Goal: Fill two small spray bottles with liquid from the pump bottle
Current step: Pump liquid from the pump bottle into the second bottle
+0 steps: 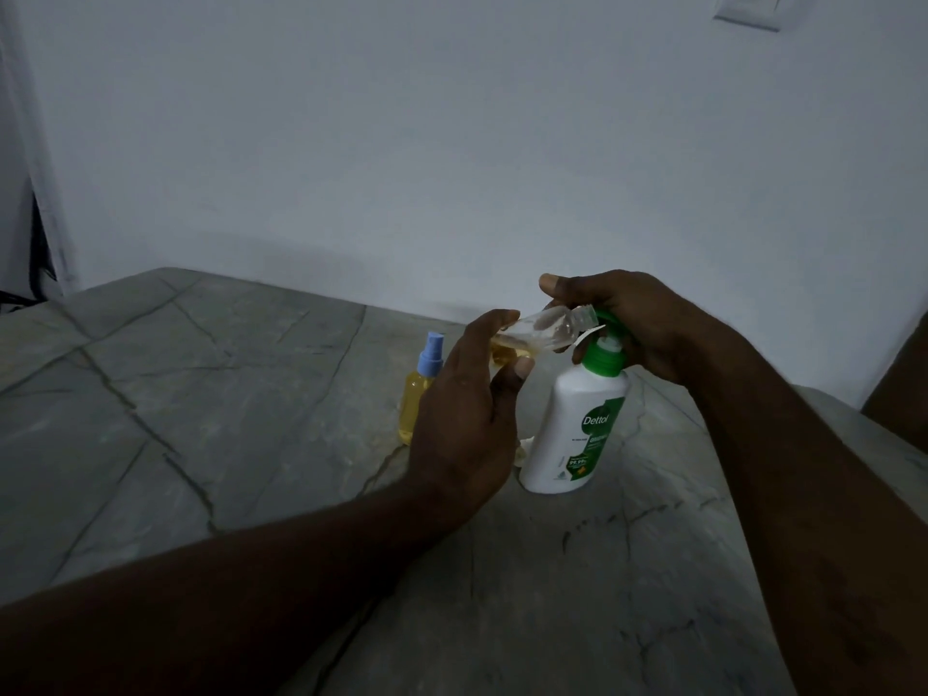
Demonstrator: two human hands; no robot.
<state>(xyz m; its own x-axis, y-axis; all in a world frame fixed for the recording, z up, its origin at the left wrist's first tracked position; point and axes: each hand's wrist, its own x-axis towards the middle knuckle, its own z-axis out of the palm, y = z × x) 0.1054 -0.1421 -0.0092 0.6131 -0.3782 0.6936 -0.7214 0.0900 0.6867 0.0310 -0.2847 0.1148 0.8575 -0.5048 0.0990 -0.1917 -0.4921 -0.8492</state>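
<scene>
**Clerk:** Head view. What is on the counter (201, 394)?

**Inspector:** A grey, veined stone surface. On it the pump bottle (577, 434) stands upright right of centre: white body, green label and green pump head. The capped spray bottle (419, 394) stands to its left, partly behind the wrist of the left hand. It is full of amber liquid and has a pale blue sprayer on top.

**Clerk:** And the second small bottle?

**Inspector:** The open spray bottle (547, 329) is off the counter, in the air above the pump bottle. It is clear, has no top and is tilted almost flat. Its threaded neck points right and sits just beside the pump spout. A little amber liquid lies in its lower end.

**Clerk:** State of the hands?

**Inspector:** The left hand (467, 409) pinches the base of the open spray bottle between thumb and fingers. The right hand (632, 329) is curled over the green pump head, thumb stretched out above the small bottle's neck.

**Clerk:** Anything else?

**Inspector:** A small pale object (525, 449) lies at the foot of the pump bottle, on its left side; I cannot identify it. The far wall (452, 143) is plain, with a switch plate (748, 10) at the upper right. Lighting is dim.
</scene>
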